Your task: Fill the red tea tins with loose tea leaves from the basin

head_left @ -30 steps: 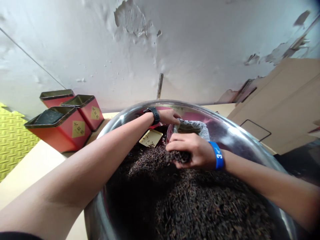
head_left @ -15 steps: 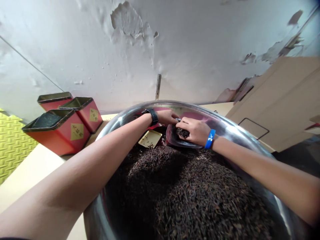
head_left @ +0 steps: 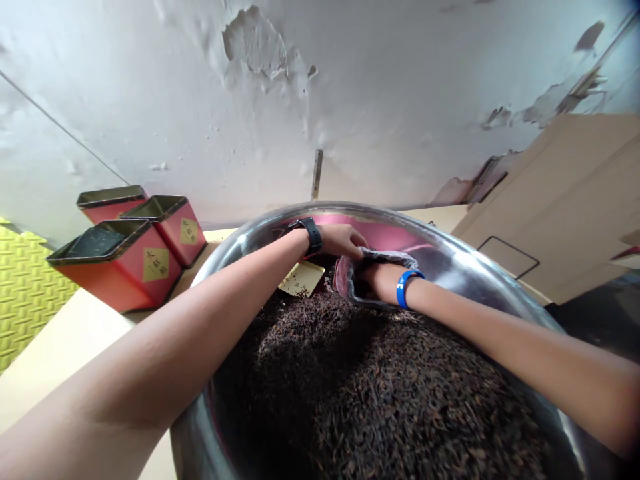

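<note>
While the left hand (head_left: 343, 240) pinches the red plastic-lined box (head_left: 342, 277), presumably steadying it amid dark dried leaves (head_left: 425, 400) in the round metal basin (head_left: 470, 260), the right hand (head_left: 379, 279) is inside that box; grip hidden.

The basin (head_left: 465, 257) stands on the worktop (head_left: 75, 340), with the wall (head_left: 400, 113) behind; tea leaves (head_left: 410, 393) lie in the basin; near its far rim sits a plastic-lined tin (head_left: 344, 279), right hand (head_left: 383, 279) inside, left hand (head_left: 344, 240) at its far left corner; a tin lid (head_left: 303, 279) lies just left; three tea tins (head_left: 133, 263) stand at the worktop's far left corner; right of the basin, a cardboard box (head_left: 565, 200)
</note>
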Available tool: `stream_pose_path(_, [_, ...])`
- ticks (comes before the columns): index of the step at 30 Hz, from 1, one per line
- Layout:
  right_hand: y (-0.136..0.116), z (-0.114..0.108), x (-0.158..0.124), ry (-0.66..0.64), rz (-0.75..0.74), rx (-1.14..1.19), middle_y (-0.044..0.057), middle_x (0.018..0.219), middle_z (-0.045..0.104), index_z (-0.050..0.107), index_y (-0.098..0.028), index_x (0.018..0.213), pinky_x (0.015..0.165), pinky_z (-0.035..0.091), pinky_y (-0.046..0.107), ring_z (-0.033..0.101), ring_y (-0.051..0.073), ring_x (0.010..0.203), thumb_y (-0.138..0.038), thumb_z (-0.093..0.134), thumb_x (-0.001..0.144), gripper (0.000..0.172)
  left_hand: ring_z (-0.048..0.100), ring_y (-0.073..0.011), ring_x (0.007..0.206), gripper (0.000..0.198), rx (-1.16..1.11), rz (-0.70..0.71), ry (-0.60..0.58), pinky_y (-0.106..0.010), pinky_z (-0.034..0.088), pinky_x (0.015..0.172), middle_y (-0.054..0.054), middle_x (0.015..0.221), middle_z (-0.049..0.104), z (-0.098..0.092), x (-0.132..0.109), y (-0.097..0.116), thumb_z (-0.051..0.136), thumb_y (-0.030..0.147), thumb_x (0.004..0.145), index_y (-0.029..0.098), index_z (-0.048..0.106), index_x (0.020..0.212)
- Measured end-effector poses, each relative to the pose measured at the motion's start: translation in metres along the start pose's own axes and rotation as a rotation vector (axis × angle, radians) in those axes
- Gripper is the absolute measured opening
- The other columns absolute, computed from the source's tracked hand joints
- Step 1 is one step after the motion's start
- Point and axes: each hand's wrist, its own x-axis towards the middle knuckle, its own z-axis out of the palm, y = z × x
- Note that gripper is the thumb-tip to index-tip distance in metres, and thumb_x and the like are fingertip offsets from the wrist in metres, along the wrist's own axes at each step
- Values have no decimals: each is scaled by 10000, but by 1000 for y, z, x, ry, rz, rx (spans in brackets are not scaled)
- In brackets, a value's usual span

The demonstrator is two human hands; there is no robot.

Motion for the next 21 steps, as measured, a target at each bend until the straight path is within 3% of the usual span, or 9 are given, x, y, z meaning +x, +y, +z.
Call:
stream_pose_path(9, [-4, 3, -1, -29, 66, 12, 157, 963, 662, 635, -147, 1036, 696, 470, 349, 627, 293, 847, -287, 501, 752, 344, 552, -138, 877, 465, 73, -6, 4, -223, 408, 772, -3, 992, 654, 0, -1, 8, 511, 260, 686, 218, 600, 1140])
stream_pose_path(21, [4, 10, 1, 183, -30, 78, 119, 872, 681, 663, -155, 871, 690, 449, 310, 638, 241, 793, -124, 436, 777, 248, 555, -123, 880, 431, 24, -10, 15, -199, 404, 767, -1, 994, 654, 0, 1, -2, 514, 254, 679, 208, 623, 1093])
